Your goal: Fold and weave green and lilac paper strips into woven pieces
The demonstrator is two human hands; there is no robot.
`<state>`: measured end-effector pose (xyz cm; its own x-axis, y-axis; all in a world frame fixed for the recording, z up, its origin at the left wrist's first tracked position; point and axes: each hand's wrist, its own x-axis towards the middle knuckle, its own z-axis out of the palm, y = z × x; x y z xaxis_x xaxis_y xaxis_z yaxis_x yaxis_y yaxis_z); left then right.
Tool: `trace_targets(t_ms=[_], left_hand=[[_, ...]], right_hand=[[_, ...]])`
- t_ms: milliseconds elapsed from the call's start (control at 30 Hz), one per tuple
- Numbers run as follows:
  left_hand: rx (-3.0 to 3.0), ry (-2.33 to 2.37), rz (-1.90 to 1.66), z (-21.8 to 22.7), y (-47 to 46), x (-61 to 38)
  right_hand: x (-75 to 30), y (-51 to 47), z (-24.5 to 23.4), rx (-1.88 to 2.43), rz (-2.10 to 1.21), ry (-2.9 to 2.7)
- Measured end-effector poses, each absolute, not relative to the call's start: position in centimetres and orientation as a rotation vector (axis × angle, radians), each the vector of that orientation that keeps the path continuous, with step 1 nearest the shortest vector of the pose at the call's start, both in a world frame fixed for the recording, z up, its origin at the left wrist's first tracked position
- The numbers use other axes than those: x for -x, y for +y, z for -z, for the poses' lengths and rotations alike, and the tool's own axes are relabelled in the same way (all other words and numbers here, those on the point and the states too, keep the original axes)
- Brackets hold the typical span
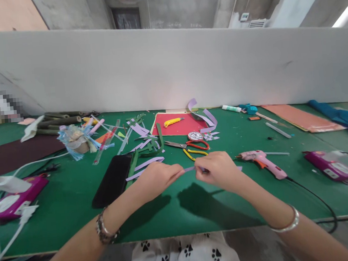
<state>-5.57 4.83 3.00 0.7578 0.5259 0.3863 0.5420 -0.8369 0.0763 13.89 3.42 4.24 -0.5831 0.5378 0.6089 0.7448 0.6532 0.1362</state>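
A narrow purple paper strip (189, 169) is stretched between my two hands, above the near part of the green table. My left hand (157, 177) pinches one end of it with closed fingers. The fingers of my right hand (217, 171) are closed around the strip, and a bit of purple shows past that hand on its right. Something dark shows at the right fingertips; I cannot make out what it is. Just beyond my hands lie scissors (190, 146) with red and yellow handles. More purple strips (146, 163) and a dark phone (113, 180) lie left of my left hand.
A pink glue gun (263, 163) lies right of my right hand, its cable running off the front edge. A yellow cutter (173, 122) rests on red paper (164, 130). Purple power strips (332, 165) sit at both sides. A white partition (169, 70) stands behind the table.
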Motion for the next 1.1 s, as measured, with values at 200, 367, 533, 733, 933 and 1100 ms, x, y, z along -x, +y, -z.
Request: trace_targets(t_ms=[200,367,533,733,933,1100], left_hand=[[2.870,-0.868,0.704,-3.5,4.8,6.8],[2.827,-0.860,0.714,-4.0,4.9,8.0],[2.842,-0.958,0.622,-4.3,4.9,9.9],[2.763,-0.995,0.568,-5.4,4.8,11.7],[2.695,-0.987,0.538,-5.6,5.0,11.7],[2.779,-1.012,0.448,-5.7,4.9,10.4]], right_hand=[[-16.1,3.4,-4.0,1.047,0.630,-2.357],[-17.1,3.4,-4.1,1.033,0.675,-2.401],[-18.4,3.3,-4.9,1.156,0.812,-2.383],[-20.8,3.1,-4.4,1.476,0.830,-2.323],[-20.3,3.2,-4.5,1.434,0.629,-2.046],[-16.1,2.6,-5.7,1.129,0.284,-2.328]])
